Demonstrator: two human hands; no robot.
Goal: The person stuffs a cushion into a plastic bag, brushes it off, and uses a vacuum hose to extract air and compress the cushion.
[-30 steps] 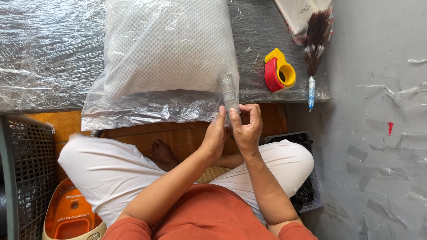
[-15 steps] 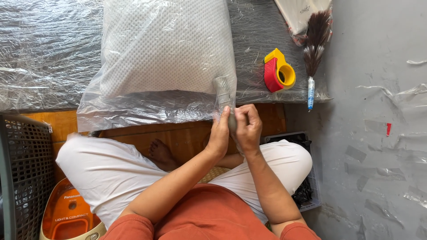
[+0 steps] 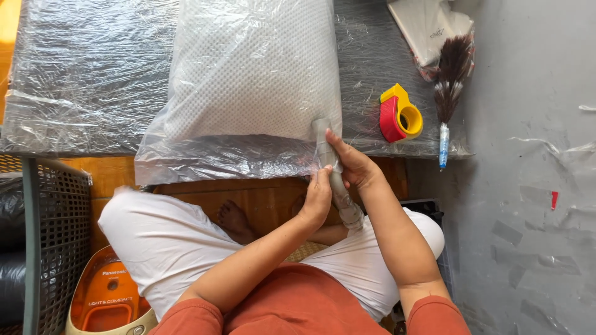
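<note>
A: Item one, location?

B: White dotted pillow point(image 3: 254, 74) in a clear plastic bag point(image 3: 217, 158), lying on a film-covered table point(image 3: 81, 74), far side of the seated person. The bag's loose near-right corner is gathered into a twisted plastic tail point(image 3: 335, 180) that runs from the pillow's corner down toward the lap.

A: Hands?

B: Left hand point(image 3: 318, 200), near side of the tail, fingers curled narrow, fingertips pinching the twist. Right hand point(image 3: 352, 164), just right of it, closed around the tail, thumb pressed along its upper part. Both hands touch each other across the plastic.

A: Surroundings?

B: Red and yellow tape dispenser point(image 3: 399, 115) on the table, right of the pillow, apart from the hands. Feather duster point(image 3: 448, 80) further right, handle pointing near. Grey slatted crate point(image 3: 49, 242) at near left; orange vacuum cleaner point(image 3: 105, 298) beside the person's left knee.
</note>
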